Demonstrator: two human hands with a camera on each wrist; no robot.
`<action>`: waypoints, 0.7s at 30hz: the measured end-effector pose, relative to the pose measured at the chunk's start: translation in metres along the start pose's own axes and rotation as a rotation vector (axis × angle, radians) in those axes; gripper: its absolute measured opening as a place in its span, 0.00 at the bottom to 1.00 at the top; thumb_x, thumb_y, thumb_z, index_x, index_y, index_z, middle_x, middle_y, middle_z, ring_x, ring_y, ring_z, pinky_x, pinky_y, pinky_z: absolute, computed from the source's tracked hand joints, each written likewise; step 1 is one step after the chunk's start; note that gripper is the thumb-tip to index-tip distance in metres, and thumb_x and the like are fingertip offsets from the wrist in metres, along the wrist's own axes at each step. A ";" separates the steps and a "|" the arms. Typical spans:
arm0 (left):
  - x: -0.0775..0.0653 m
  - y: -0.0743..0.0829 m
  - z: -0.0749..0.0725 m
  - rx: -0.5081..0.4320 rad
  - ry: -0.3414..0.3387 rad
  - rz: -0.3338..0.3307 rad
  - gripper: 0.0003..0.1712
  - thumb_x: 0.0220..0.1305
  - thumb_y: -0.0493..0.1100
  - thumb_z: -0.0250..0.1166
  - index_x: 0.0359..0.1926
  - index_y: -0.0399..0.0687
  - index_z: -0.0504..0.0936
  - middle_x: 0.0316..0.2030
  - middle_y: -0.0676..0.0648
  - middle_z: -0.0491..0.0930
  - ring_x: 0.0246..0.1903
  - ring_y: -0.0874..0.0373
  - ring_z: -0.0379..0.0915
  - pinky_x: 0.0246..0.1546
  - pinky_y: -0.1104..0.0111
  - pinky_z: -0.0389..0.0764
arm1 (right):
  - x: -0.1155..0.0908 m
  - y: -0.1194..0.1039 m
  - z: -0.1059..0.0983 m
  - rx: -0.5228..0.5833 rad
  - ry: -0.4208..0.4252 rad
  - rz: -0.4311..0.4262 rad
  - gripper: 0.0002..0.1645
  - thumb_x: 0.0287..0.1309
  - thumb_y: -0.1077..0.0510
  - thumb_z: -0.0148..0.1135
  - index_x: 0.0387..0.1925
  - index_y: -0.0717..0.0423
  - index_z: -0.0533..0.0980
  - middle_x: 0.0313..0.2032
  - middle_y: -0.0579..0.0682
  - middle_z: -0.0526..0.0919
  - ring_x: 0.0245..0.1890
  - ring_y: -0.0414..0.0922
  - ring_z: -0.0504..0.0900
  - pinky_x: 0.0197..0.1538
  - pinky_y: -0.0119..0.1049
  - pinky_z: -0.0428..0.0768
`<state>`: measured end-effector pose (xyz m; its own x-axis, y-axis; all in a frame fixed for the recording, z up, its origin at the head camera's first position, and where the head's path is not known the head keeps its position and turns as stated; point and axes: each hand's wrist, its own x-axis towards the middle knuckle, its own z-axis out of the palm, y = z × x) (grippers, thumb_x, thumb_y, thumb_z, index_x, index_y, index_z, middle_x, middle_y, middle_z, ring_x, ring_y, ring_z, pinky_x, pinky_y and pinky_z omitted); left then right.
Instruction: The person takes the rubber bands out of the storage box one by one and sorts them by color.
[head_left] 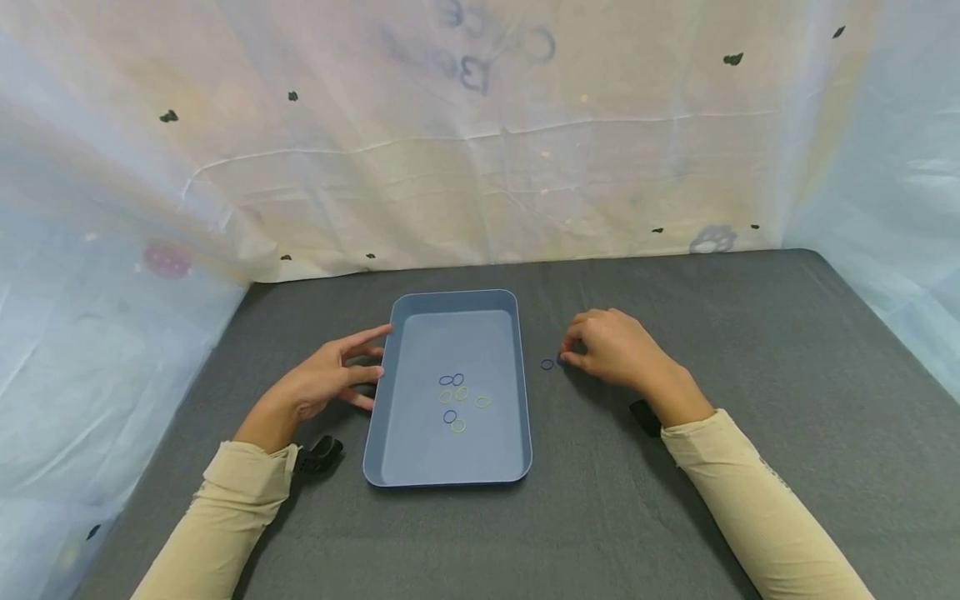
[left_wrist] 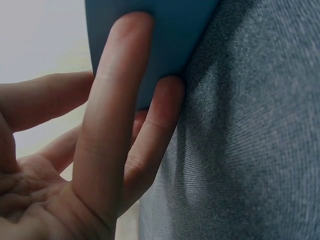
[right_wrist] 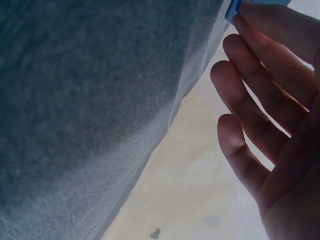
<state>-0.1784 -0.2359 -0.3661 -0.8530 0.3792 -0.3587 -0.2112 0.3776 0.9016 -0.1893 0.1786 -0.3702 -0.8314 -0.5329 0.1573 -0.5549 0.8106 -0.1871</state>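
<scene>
A blue-grey rectangular tray point(head_left: 457, 458) lies on the dark cloth, with small blue and yellow rubber bands scattered on its floor, among them a blue band point(head_left: 450, 416) and a yellow band point(head_left: 483, 402). My left hand point(head_left: 330, 377) spreads its fingers against the tray's left side; in the left wrist view, fingertips point(left_wrist: 132, 30) press on its blue outer wall. To the right of the tray, my right hand point(head_left: 611, 346) pinches a blue rubber band point(right_wrist: 238, 6) between thumb and index finger, mostly hidden by the fingertips. Beside it on the cloth lies another blue rubber band point(head_left: 547, 364).
Dark grey cloth point(head_left: 712, 317) covers the table. A pale printed curtain point(head_left: 487, 183) hangs along the back edge, and bluish sheets point(head_left: 97, 333) hang at both sides. Black straps sit at both wrists, below cream sleeves point(head_left: 757, 500).
</scene>
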 end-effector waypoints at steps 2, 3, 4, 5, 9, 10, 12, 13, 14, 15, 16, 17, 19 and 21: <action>0.000 0.000 0.000 -0.002 0.000 -0.004 0.43 0.71 0.35 0.59 0.80 0.58 0.50 0.74 0.30 0.51 0.50 0.47 0.80 0.41 0.54 0.89 | 0.000 0.000 0.000 -0.002 -0.008 -0.002 0.03 0.57 0.52 0.72 0.31 0.46 0.87 0.37 0.44 0.86 0.37 0.46 0.83 0.45 0.49 0.82; 0.000 0.000 0.000 -0.004 0.000 -0.006 0.43 0.71 0.35 0.59 0.80 0.58 0.50 0.74 0.30 0.51 0.50 0.47 0.80 0.41 0.54 0.89 | 0.000 0.000 0.000 -0.005 -0.012 -0.004 0.03 0.57 0.52 0.72 0.31 0.46 0.87 0.37 0.44 0.86 0.37 0.46 0.83 0.46 0.49 0.82; 0.000 0.000 0.001 -0.006 0.000 -0.006 0.43 0.71 0.35 0.59 0.80 0.58 0.50 0.74 0.29 0.51 0.50 0.47 0.80 0.41 0.54 0.89 | 0.000 -0.001 0.000 -0.006 -0.015 -0.004 0.03 0.57 0.53 0.72 0.31 0.46 0.87 0.37 0.44 0.86 0.38 0.46 0.83 0.46 0.50 0.82; 0.000 0.000 0.001 -0.007 0.001 -0.006 0.43 0.71 0.35 0.59 0.80 0.57 0.50 0.74 0.29 0.51 0.49 0.47 0.80 0.41 0.54 0.89 | 0.000 -0.001 0.000 -0.010 -0.018 -0.004 0.03 0.57 0.53 0.72 0.32 0.46 0.87 0.38 0.44 0.86 0.38 0.47 0.83 0.47 0.50 0.82; 0.000 -0.001 0.001 -0.010 0.001 -0.006 0.43 0.71 0.35 0.59 0.79 0.57 0.50 0.73 0.29 0.52 0.49 0.48 0.80 0.41 0.53 0.89 | 0.000 -0.001 0.002 -0.034 -0.029 0.005 0.03 0.57 0.52 0.72 0.32 0.46 0.87 0.38 0.44 0.87 0.40 0.47 0.83 0.51 0.52 0.80; 0.000 -0.001 0.001 -0.010 0.001 -0.005 0.43 0.71 0.35 0.59 0.79 0.57 0.50 0.73 0.29 0.52 0.49 0.48 0.80 0.41 0.53 0.89 | 0.000 -0.001 0.002 -0.039 -0.031 0.009 0.03 0.57 0.52 0.72 0.32 0.46 0.87 0.38 0.44 0.87 0.40 0.47 0.83 0.52 0.53 0.80; 0.000 -0.001 0.001 -0.007 0.002 -0.003 0.43 0.71 0.35 0.59 0.79 0.57 0.50 0.73 0.30 0.53 0.49 0.48 0.80 0.41 0.53 0.89 | 0.000 -0.001 0.002 -0.043 -0.034 0.013 0.04 0.57 0.52 0.72 0.32 0.46 0.87 0.38 0.44 0.87 0.41 0.47 0.83 0.53 0.53 0.80; 0.000 -0.001 0.001 -0.006 0.003 -0.003 0.43 0.71 0.35 0.59 0.79 0.57 0.50 0.73 0.30 0.53 0.49 0.48 0.80 0.41 0.53 0.89 | 0.000 -0.001 0.002 -0.042 -0.035 0.014 0.04 0.57 0.52 0.72 0.32 0.46 0.88 0.38 0.44 0.87 0.41 0.48 0.84 0.54 0.53 0.80; 0.000 -0.001 0.001 -0.006 0.005 -0.002 0.43 0.71 0.35 0.59 0.79 0.57 0.50 0.73 0.30 0.53 0.49 0.47 0.80 0.41 0.53 0.89 | 0.000 -0.001 0.002 -0.041 -0.035 0.014 0.04 0.57 0.52 0.72 0.32 0.46 0.88 0.38 0.44 0.87 0.41 0.48 0.84 0.55 0.53 0.79; 0.000 -0.001 0.001 -0.006 0.006 -0.001 0.43 0.71 0.35 0.59 0.79 0.57 0.50 0.73 0.30 0.52 0.49 0.47 0.80 0.41 0.53 0.89 | 0.000 -0.001 0.002 -0.040 -0.035 0.014 0.04 0.57 0.52 0.72 0.32 0.46 0.88 0.38 0.44 0.87 0.41 0.48 0.84 0.55 0.53 0.79; -0.001 -0.001 0.001 -0.005 0.007 0.000 0.43 0.71 0.35 0.59 0.79 0.58 0.50 0.73 0.30 0.52 0.49 0.47 0.80 0.41 0.53 0.89 | 0.000 -0.001 0.002 -0.041 -0.035 0.014 0.04 0.57 0.52 0.72 0.32 0.46 0.88 0.38 0.44 0.87 0.41 0.48 0.83 0.55 0.53 0.79; -0.001 -0.001 0.001 -0.005 0.008 0.000 0.43 0.71 0.35 0.59 0.79 0.58 0.50 0.73 0.30 0.52 0.50 0.47 0.80 0.41 0.53 0.89 | 0.000 -0.001 0.002 -0.042 -0.036 0.012 0.03 0.57 0.52 0.72 0.32 0.46 0.88 0.37 0.44 0.86 0.41 0.48 0.83 0.55 0.53 0.79; -0.001 0.000 0.001 -0.003 0.010 0.000 0.43 0.71 0.35 0.59 0.79 0.58 0.50 0.73 0.30 0.52 0.50 0.47 0.80 0.41 0.54 0.89 | 0.000 -0.001 0.002 -0.046 -0.037 0.010 0.03 0.57 0.52 0.72 0.32 0.46 0.87 0.37 0.44 0.86 0.41 0.47 0.83 0.55 0.53 0.79; -0.001 0.000 0.001 -0.001 0.011 0.002 0.43 0.71 0.35 0.59 0.79 0.58 0.50 0.73 0.30 0.52 0.50 0.47 0.79 0.41 0.54 0.89 | 0.001 -0.001 0.002 -0.052 -0.038 0.008 0.03 0.57 0.52 0.73 0.32 0.46 0.87 0.37 0.44 0.86 0.41 0.47 0.83 0.55 0.53 0.79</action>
<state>-0.1774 -0.2352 -0.3660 -0.8585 0.3709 -0.3541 -0.2098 0.3761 0.9025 -0.1891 0.1768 -0.3720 -0.8367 -0.5345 0.1191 -0.5470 0.8258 -0.1371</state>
